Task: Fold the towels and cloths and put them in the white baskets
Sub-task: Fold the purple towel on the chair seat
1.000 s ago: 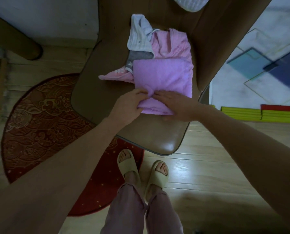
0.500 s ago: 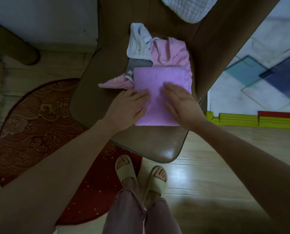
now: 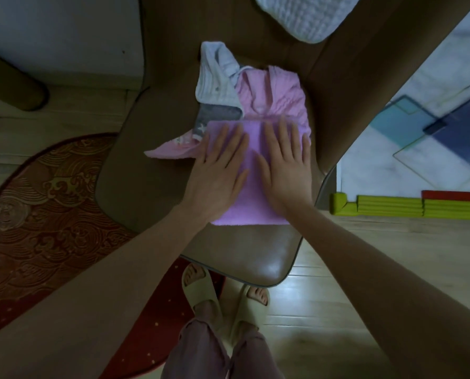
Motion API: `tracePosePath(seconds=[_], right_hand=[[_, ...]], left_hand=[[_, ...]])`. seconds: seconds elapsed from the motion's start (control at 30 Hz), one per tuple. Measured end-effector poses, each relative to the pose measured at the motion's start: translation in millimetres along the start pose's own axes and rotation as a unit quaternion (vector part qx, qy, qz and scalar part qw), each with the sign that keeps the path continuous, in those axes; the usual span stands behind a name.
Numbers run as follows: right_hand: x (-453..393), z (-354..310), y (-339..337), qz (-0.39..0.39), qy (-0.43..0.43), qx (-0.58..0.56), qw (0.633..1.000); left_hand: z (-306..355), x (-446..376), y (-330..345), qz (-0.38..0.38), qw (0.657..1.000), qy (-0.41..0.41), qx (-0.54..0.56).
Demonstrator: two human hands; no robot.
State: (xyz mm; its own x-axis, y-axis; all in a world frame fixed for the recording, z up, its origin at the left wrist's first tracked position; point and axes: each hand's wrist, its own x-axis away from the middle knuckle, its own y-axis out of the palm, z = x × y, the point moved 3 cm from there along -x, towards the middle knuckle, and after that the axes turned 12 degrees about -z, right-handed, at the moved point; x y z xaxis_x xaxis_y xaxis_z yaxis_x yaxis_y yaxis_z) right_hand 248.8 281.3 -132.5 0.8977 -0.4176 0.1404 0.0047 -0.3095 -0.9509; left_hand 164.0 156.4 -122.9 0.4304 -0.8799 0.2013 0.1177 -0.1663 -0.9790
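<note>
Head view: no readable writing or brand anywhere; the only marking showing is a white star-like print on the grey cloth (image 3: 217,117), too small to read as text.

Count: two hands, both lying flat. One folded purple towel (image 3: 251,192) is sitting on the brown chair seat (image 3: 151,170), its near edge just short of the seat's front. Behind it, a pile of three more cloths: a pink towel (image 3: 276,97) running under the purple one, with a pink corner sticking out to the left, a white cloth (image 3: 214,77) draped at the pile's back left, and the grey one between white and purple. One more white quilted cloth (image 3: 302,15) is lying at the top edge, cut off by the frame. No white basket in view.

Fingers: left hand (image 3: 217,173) is pressing palm-down on the purple towel's left half, fingers straight and slightly spread, tips near the far edge, thumb reaching over the pink corner. Right hand (image 3: 287,165) is pressing the right half the same way, fingers straight and fanned a little. Neither hand is gripping anything; a strip of purple is showing between them.

Also in frame: one red patterned rug (image 3: 36,214) on the wood floor, two feet in pale slippers (image 3: 201,288), green and red foam mat edging (image 3: 392,206) at right.
</note>
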Motion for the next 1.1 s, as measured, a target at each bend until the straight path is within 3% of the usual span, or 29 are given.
tracePosePath(seconds=[0.13, 0.33, 0.5, 0.6, 0.7, 0.8, 0.93, 1.0, 1.1], right_hand=[[-20, 6, 11, -0.053, -0.031, 0.003, 0.998], [-48, 18, 2, -0.068, 0.03, 0.012, 0.997], [-63, 33, -24, -0.16, 0.072, -0.01, 0.984], [-48, 35, -35, -0.206, 0.054, -0.078, 0.974], [-33, 37, -47, -0.184, 0.057, -0.219, 0.957], [-20, 38, -57, -0.168, 0.059, -0.357, 0.917], [-9, 34, -70, -0.144, 0.042, -0.405, 0.902], [-7, 24, -77, -0.134, 0.028, -0.405, 0.904], [-9, -2, -82, -0.135, 0.013, -0.414, 0.9]], left_hand=[[-10, -20, 15, -0.033, 0.997, -0.038, 0.05], [-14, -28, 27, -0.04, 0.99, -0.097, 0.097], [-15, -22, 5, -0.003, 0.969, -0.106, 0.225], [-18, -5, -11, 0.029, 0.888, -0.188, 0.418], [-17, 6, -11, -0.002, 0.791, -0.245, 0.56], [-14, 7, -17, -0.047, 0.748, -0.258, 0.61], [-6, 13, -44, -0.049, 0.7, -0.278, 0.656], [-7, 15, -53, -0.045, 0.697, -0.287, 0.655], [-25, 16, -68, -0.038, 0.751, -0.411, 0.515]])
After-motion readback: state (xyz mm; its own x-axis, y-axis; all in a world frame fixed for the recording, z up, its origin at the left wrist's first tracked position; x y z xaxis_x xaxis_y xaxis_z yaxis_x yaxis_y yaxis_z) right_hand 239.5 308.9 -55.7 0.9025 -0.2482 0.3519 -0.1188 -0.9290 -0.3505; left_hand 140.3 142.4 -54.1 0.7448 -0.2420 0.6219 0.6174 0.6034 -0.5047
